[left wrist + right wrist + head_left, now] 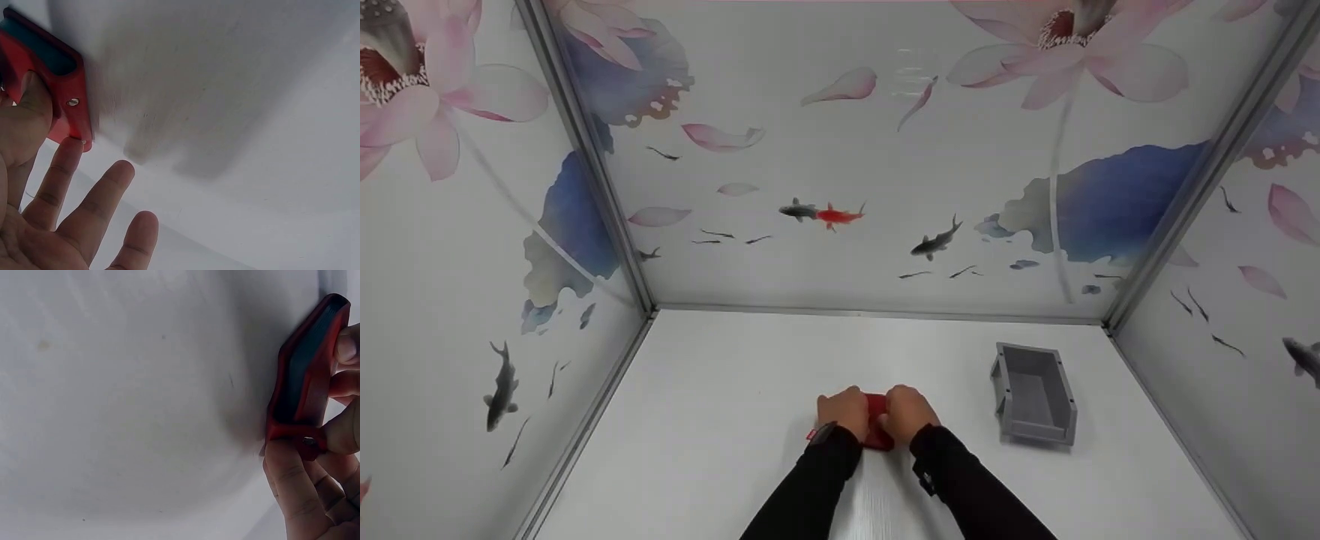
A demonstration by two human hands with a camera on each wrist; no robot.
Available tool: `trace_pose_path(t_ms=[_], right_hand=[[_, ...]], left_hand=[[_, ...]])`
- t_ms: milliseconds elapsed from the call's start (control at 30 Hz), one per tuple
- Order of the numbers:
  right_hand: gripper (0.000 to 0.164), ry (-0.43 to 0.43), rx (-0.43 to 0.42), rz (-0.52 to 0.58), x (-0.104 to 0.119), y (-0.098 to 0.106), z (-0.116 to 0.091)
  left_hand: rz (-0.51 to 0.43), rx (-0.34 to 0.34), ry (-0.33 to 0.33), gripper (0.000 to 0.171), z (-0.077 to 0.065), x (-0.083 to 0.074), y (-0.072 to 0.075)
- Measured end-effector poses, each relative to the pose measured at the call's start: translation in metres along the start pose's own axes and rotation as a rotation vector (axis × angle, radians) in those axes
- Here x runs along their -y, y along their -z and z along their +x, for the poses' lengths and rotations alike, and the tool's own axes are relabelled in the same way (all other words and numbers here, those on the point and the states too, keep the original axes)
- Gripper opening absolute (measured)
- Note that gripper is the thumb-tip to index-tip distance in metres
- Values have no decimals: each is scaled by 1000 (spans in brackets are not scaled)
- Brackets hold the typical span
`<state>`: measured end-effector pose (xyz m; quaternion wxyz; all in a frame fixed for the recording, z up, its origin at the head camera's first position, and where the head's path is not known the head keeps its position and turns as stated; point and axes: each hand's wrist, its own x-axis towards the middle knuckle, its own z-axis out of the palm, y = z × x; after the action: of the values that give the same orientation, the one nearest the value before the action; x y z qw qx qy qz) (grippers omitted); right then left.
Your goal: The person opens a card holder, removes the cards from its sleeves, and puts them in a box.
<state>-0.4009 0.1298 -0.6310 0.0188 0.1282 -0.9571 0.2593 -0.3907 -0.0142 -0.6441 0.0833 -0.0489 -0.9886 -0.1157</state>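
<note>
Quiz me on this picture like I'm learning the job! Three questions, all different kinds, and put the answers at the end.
1. True or false: the left hand and the right hand both touch the red thing.

2. In the head view, where is the grey bin?
A) Left of both hands
B) Right of both hands
C) Between the hands

3. Fill in the colour: in the wrist views, a dark ____ part shows inside the red thing.

Key: 1 true; 2 B; 3 blue-green.
</note>
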Motion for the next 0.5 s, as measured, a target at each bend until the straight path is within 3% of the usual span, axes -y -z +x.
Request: trace_pose_path(t_ms=[233,367,500], right_hand=[[28,-13,-12,31,-14,4,-2],[31,-69,34,104,-26,8,-7],[27,-115,94,115,-24,15,-9]], left_hand=[[3,37,2,4,0,-6,1],[51,75,7,8,-1,-7,4],[83,69,3,14,1,-7,4]])
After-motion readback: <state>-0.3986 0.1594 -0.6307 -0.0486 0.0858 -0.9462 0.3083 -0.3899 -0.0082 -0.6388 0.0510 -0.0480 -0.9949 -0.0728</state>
